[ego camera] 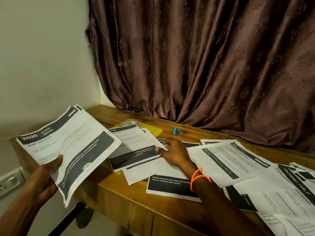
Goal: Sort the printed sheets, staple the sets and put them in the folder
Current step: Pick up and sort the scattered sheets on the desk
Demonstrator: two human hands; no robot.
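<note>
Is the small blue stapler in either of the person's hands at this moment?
No: the small blue stapler lies on the wooden table near the curtain, while the left hand holds a sheaf of printed sheets and the right hand pinches a loose sheet.

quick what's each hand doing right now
Left hand: holds a small stack of sheets.
Right hand: pinches the edge of a sheet on the table.

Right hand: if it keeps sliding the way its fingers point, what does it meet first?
Probably more of the sheet that the right hand already pinches; farther left, likely the held stack, though depth is unclear.
</note>
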